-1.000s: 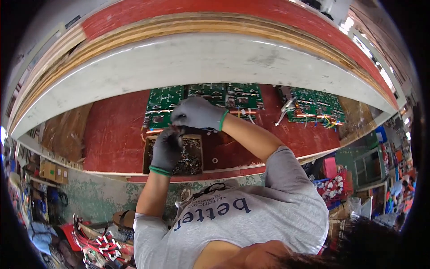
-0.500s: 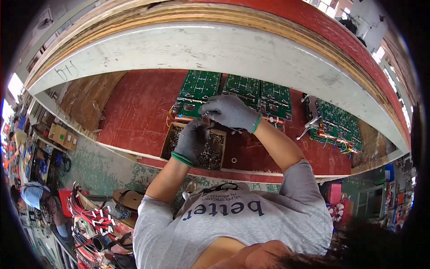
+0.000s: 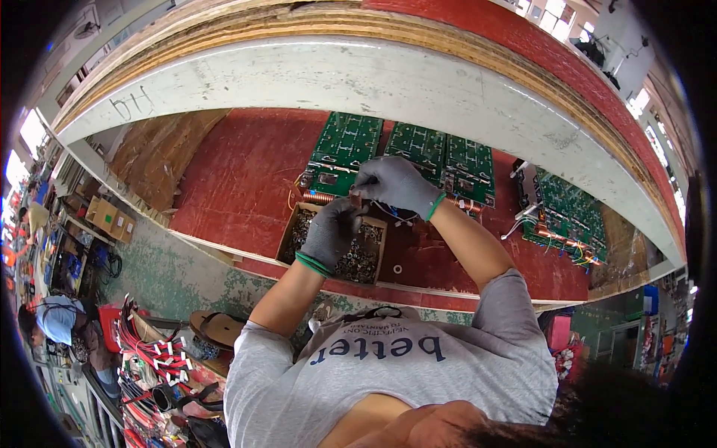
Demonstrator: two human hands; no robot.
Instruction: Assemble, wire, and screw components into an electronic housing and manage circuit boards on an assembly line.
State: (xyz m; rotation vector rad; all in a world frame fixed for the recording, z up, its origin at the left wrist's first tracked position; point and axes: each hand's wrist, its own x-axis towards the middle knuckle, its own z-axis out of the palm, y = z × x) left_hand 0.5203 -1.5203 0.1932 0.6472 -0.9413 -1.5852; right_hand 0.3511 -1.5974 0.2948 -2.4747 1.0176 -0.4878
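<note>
My left hand (image 3: 331,235), in a grey glove with a green cuff, is closed over a shallow cardboard box (image 3: 382,260) of small metal hardware (image 3: 355,266). Just right of it, my right hand (image 3: 399,185), gloved alike, is pinched. The fingertips of both meet at a small brownish piece (image 3: 357,200) whose kind I cannot make out. Behind my hands lie green circuit boards (image 3: 343,138), with a copper coil (image 3: 320,198) along the near edge of the left one. A pale ring like a washer (image 3: 397,269) rests right of the box.
A thick white beam (image 3: 373,75) spans the bench above the boards. Another green board (image 3: 571,209) with copper and loose wires lies at the right on the red benchtop (image 3: 239,172). Red cables (image 3: 153,358) are heaped at lower left, near another person (image 3: 60,317).
The whole view has shifted slightly, so bench and boards appear a little further right. My hands stay together over the box, with only small finger movements.
</note>
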